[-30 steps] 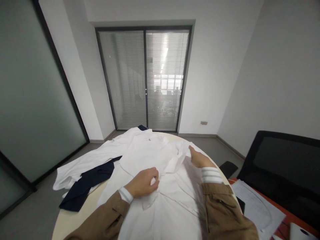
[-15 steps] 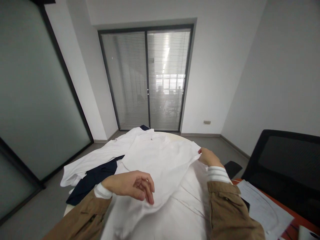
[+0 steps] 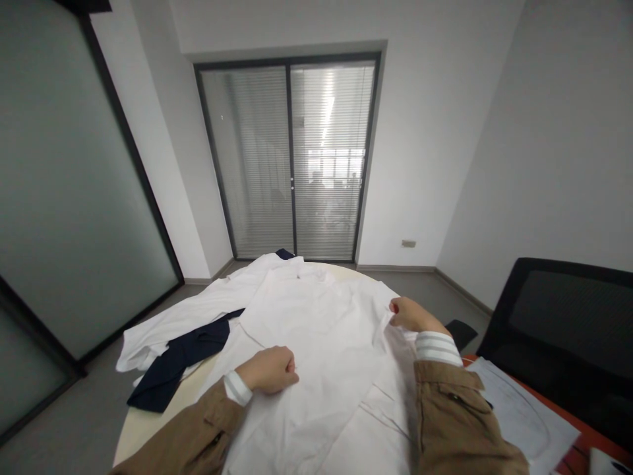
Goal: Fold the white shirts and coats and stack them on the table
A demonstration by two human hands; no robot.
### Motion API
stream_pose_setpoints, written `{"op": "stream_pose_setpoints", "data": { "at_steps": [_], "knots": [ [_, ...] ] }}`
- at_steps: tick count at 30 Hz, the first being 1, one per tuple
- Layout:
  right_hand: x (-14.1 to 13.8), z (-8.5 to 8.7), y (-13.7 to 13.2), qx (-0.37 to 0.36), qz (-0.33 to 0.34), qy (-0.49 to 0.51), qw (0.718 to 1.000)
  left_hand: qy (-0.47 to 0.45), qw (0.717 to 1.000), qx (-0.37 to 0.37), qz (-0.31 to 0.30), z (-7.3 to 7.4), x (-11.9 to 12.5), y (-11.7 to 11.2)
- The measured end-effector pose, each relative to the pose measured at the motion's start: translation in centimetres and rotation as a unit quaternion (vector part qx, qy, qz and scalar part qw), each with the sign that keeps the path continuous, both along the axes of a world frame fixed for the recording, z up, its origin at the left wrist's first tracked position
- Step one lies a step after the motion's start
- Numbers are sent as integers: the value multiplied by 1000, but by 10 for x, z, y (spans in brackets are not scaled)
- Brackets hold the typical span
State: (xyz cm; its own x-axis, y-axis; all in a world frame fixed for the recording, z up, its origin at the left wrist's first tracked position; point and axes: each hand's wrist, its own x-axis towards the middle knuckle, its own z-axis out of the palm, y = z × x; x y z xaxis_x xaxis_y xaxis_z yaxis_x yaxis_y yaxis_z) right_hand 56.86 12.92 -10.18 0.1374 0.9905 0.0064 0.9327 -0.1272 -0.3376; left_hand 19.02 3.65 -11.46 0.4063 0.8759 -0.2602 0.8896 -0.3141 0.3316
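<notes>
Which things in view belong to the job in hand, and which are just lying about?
In hand:
white garment, right hand gripping its edge
left hand, over it
table beneath

Just about, untouched:
navy cloth
paper
black mesh chair

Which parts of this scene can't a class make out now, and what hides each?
All in the head view:
- White cloth: near end, cut off by the bottom edge.
- Dark cloth: partly covered by the white cloth.
- Left hand: fingertips, hidden by its own curl.
- Beyond the blinds: blurred by slats.
- Chair: cut off by the right edge.
</notes>
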Motion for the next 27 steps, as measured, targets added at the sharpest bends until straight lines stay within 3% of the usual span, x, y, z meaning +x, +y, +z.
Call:
{"op": "stream_pose_setpoints", "data": {
  "at_steps": [3, 7, 11, 15, 19, 23, 27],
  "knots": [
    [1, 1, 2, -41, 46, 14, 998, -63, 998, 11, 4, -1, -6, 10],
    [8, 1, 4, -25, -14, -2, 1000, -157, 979, 83, 95, -3, -27, 35],
    [14, -4, 4, -22, -36, 4, 999, -106, 974, 121, 159, -2, -49, 51],
    [14, -10, 4, -38, -23, 20, 999, -28, 988, 47, 145, -6, -62, 53],
    [17, -15, 7, -37, -50, 30, 998, -68, 992, -14, 105, -11, -69, 52],
    [17, -18, 11, -46, -51, 43, 997, -143, 985, -30, 97, -8, -83, 56],
    [10, -14, 9, -79, -22, 67, 994, -88, 992, -10, 95, -2, -97, 60]
  ]
}}
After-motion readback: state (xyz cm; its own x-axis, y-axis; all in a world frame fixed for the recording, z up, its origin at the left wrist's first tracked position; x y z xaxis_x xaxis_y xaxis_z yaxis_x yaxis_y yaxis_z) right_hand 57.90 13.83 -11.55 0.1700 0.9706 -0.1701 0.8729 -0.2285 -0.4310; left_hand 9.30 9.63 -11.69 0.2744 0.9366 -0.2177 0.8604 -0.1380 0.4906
